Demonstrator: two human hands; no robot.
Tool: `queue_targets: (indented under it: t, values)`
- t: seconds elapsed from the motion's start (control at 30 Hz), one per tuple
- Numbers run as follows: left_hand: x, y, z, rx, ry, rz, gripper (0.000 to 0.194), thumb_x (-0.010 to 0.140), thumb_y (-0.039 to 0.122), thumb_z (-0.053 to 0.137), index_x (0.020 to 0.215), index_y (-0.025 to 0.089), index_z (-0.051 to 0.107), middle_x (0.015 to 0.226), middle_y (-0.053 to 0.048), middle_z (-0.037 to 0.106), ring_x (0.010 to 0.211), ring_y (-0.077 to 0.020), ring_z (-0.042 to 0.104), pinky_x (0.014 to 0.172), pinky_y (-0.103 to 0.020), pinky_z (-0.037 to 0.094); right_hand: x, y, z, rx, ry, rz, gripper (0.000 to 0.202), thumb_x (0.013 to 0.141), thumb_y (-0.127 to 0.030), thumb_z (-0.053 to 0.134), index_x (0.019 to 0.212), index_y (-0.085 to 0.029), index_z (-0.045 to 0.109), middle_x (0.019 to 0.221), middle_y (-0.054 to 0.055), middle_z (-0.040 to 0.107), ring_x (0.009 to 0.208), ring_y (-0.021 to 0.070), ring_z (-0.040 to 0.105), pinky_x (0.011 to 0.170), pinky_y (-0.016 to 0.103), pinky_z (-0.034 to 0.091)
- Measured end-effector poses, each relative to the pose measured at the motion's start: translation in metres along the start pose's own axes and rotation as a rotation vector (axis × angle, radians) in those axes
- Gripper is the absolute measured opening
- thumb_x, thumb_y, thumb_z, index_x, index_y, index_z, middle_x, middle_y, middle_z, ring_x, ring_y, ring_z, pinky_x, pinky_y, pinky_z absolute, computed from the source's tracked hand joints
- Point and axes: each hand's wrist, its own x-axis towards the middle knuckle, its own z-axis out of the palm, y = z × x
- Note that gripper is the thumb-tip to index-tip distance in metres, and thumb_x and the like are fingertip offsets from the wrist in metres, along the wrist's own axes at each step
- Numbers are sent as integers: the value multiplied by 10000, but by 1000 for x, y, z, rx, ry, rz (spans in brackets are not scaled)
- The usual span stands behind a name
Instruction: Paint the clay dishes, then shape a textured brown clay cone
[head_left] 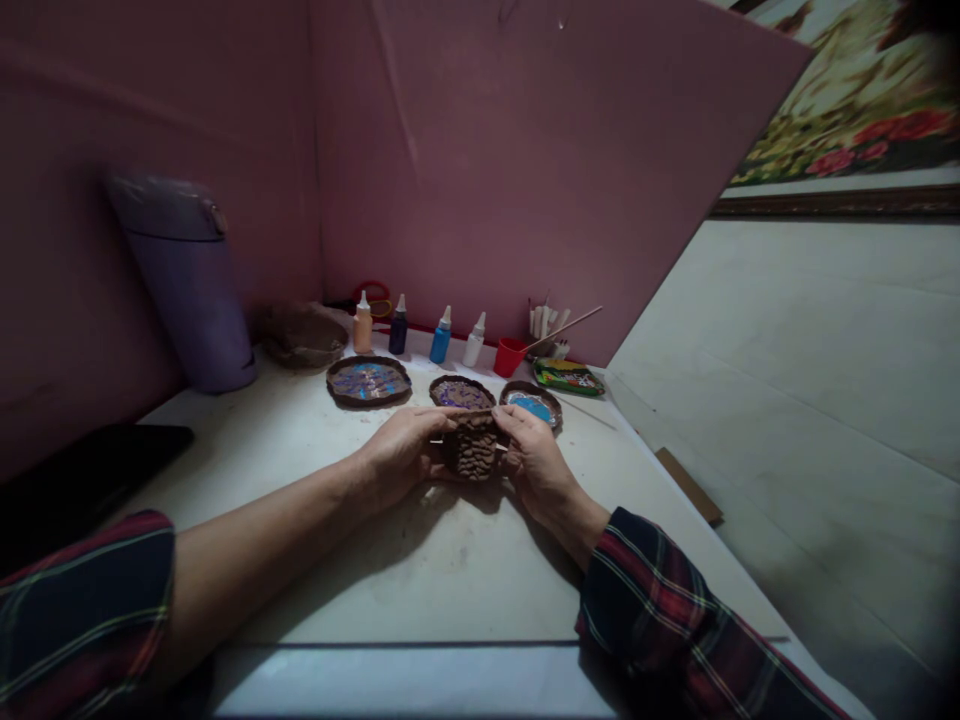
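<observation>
A small brown clay cup (474, 446) with a rough, ridged outer wall is held upright between my two hands, over the middle of the white table. My left hand (401, 448) grips its left side, thumb near the rim and fingers lower down. On the right side, my right hand (536, 455) pinches the rim with fingers along the wall. The inside of the cup is hidden from view. Just behind it lie shallow brown clay dishes: one with purple specks (462, 394), one with blue and white paint (534, 404), and a larger blue-and-purple one (369, 382).
Paint bottles in orange (363, 328), dark purple (398, 332), blue (441, 342) and white (474, 346) stand at the back. Beside them are a red cup (510, 357) with a stick and a green packet (568, 377). A purple tumbler (191, 290) stands left, near a dark flat object (90, 480).
</observation>
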Motion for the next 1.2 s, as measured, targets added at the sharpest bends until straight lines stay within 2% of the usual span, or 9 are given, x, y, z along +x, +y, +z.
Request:
queue_targets:
  t: [0.17,0.27,0.47,0.57,0.83,1.2]
  values:
    - [-5,3,2,-9,-46,1,340,789,200,509,1059,59,659,974,-189,696,808,-254,668,656,-344,561,0,0,0,24,1,-14,264,696,-399,698,775,-185,565,697,-3,592,553,109,506,436,196,386]
    - [-6,4,3,-29,-20,-10,330,808,233,471,996,57,678,942,-185,700,759,-238,666,640,-340,561,0,0,0,29,7,-1,275,683,-404,708,773,-188,564,707,-1,595,558,115,515,448,208,399]
    - [-5,4,5,-37,29,-16,284,782,207,532,974,50,671,894,-181,703,730,-247,671,643,-378,572,0,1,-1,18,8,-7,258,696,-401,699,774,-191,570,700,-13,585,527,100,491,438,206,371]
    - [-4,4,5,-24,30,-14,284,773,207,579,991,48,667,892,-183,705,720,-244,676,615,-356,573,0,1,-2,6,2,-10,271,703,-411,695,786,-186,570,703,-9,581,509,91,472,416,194,355]
    - [-1,-1,0,4,34,12,301,789,215,605,1033,49,663,908,-187,704,697,-230,677,545,-309,559,1,1,-1,-24,-4,-9,296,679,-429,701,784,-188,565,722,1,599,561,120,531,438,211,413]
    - [-1,0,-1,-6,-19,8,346,741,155,590,1067,59,652,979,-195,696,807,-268,673,629,-360,566,-1,1,-1,-1,-15,-7,266,700,-399,695,783,-184,562,701,-9,581,518,100,500,436,208,414]
